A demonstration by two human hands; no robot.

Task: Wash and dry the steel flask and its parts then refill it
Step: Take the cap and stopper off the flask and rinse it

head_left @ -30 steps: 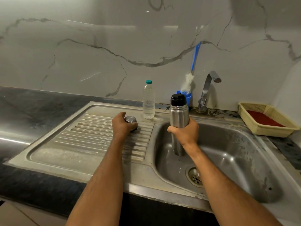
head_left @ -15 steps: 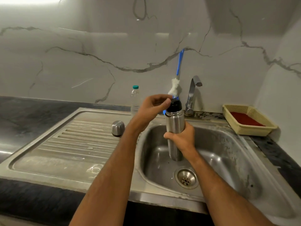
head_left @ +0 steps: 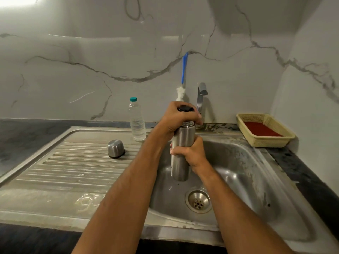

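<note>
Over the sink (head_left: 247, 162), the steel flask (head_left: 180, 158) stands upright in mid-air, gripped round its body by the right hand (head_left: 192, 153). The left hand (head_left: 178, 118) wraps the black stopper (head_left: 185, 108). If the stopper frees suddenly, the smooth flask could slip and drop into the basin. Its steel cup (head_left: 116, 149) rests on the drainboard, where a passing forearm could knock it.

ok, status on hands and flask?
Left hand grips black stopper. Right hand grips flask, upright over sink. Nothing in the way.

brushed steel flask (head_left: 180, 158), glossy marble wall (head_left: 91, 61)
</note>
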